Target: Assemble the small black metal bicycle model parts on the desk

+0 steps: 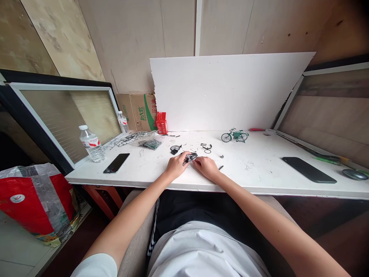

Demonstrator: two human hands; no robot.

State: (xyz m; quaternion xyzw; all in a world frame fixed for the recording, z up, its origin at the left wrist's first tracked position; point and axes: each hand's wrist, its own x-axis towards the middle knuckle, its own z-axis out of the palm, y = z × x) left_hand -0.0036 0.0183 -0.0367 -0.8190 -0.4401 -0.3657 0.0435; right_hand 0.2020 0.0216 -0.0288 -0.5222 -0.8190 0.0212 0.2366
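My left hand and my right hand meet at the near edge of the white table. Together they pinch a small dark metal assembly between their fingertips. Just beyond it lie a small black wheel part and a thin black handlebar-like piece. A finished green miniature bicycle stands further back to the right. Loose tiny screws and pins are scattered around my hands.
A black phone and a water bottle sit at the left, with bags of parts and a red box behind. Another dark phone and a green-handled tool lie at the right. A white foam board leans on the wall.
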